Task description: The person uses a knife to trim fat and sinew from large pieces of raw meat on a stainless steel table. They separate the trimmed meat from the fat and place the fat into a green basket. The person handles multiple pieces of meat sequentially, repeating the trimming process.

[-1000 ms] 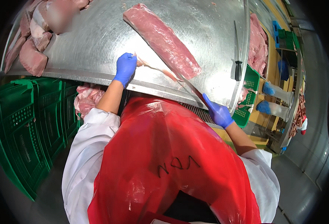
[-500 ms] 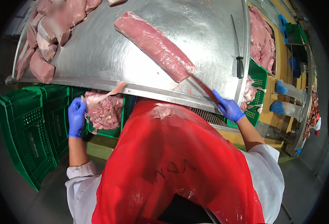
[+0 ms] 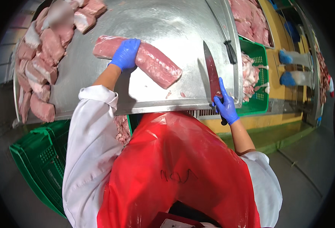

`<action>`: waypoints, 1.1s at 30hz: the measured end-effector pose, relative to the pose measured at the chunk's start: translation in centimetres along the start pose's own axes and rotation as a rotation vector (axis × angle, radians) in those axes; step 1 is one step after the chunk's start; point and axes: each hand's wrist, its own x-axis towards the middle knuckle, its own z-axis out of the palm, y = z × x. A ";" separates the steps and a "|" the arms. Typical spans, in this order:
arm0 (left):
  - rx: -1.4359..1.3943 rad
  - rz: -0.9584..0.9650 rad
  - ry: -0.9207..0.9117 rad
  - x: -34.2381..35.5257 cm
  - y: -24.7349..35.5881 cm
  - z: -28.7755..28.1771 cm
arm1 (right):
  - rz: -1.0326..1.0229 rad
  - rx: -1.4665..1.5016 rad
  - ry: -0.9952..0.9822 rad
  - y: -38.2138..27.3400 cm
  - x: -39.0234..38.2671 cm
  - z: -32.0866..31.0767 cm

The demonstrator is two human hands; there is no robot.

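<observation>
A long pink loin of meat lies slantwise on the steel table. My left hand, in a blue glove, grips it across the top near its far left end. At the table's front edge, to the right of the loin, my gloved right hand holds a knife. The blade, reddish in its lower part, points away from me and is apart from the meat. Small scraps lie near the loin's closer end.
Cut meat pieces are heaped along the table's left side. A sharpening steel lies at the right edge. Beyond it are a green crate of trimmings and a meat-filled tray. Another green crate stands at lower left.
My left hand has gone from over the trimmings crate, where it held a pale strip, to the loin. The knife has left the loin's end, its blade swinging to point away from me.
</observation>
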 end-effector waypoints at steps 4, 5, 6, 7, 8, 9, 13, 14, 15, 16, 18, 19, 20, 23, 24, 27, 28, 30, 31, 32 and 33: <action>-0.222 -0.036 -0.362 5.2 1.0 -1.4 | 0.053 0.123 0.176 4.2 -3.7 -0.8; -0.356 -0.095 -0.637 6.4 0.6 -2.3 | 0.072 0.186 0.220 4.8 -4.5 -0.7; -0.484 -0.164 -0.903 7.8 -0.4 -3.0 | 0.081 0.246 0.265 5.0 -4.9 -0.5; -0.497 -0.175 -0.993 8.3 -1.9 -0.9 | 0.071 0.340 0.289 4.9 -5.6 -0.2; -0.387 -0.230 -1.068 9.3 -1.9 -0.7 | 0.075 0.367 0.324 4.8 -6.0 -0.1; -0.406 -0.237 -0.914 9.4 -1.6 -1.1 | 0.084 0.400 0.361 4.8 -6.6 0.4; -0.023 -0.135 -0.098 6.3 -3.0 0.5 | 0.088 0.496 0.394 5.9 -7.1 1.7; -0.305 -0.190 -0.020 5.3 0.1 -0.4 | 0.088 0.504 0.409 6.3 -7.1 2.2; -0.214 -0.158 -0.009 3.9 3.1 -0.8 | 0.098 0.520 0.411 6.4 -6.8 2.4; -0.125 -0.133 0.004 2.7 4.8 -1.1 | 0.107 0.533 0.406 6.2 -6.5 2.5; -0.050 -0.162 -0.024 1.1 5.4 -0.9 | 0.117 0.515 0.386 5.8 -6.1 2.3; -0.012 -0.177 -0.039 0.6 5.4 -0.7 | 0.115 0.494 0.376 5.5 -5.7 2.2; -0.033 -0.138 -0.065 0.4 4.6 -0.7 | 0.109 0.472 0.363 5.3 -5.2 1.8; -0.046 -0.092 -0.159 -0.3 0.8 -1.4 | 0.067 0.365 0.315 4.7 -3.9 0.7; 0.045 -0.164 -0.216 0.9 2.0 -2.6 | 0.046 0.357 0.322 4.5 -3.6 0.4; 0.073 -0.221 -0.100 5.6 6.5 -4.5 | 0.024 0.346 0.332 4.1 -2.9 -0.3; 0.031 -0.247 0.035 7.4 7.9 -3.5 | 0.036 0.347 0.325 3.9 -2.5 -0.5; -0.098 -0.221 0.126 11.8 11.8 -2.8 | 0.043 0.345 0.318 3.7 -2.0 -1.0; -0.138 -0.274 0.083 13.6 12.5 -1.8 | 0.031 0.344 0.310 3.4 -1.6 -1.2; -0.094 -0.348 0.062 15.4 12.0 -0.6 | 0.022 0.343 0.303 3.3 -1.2 -1.3; -0.048 -0.422 0.039 17.1 11.3 0.7 | -0.032 0.297 0.332 3.6 -0.8 -1.3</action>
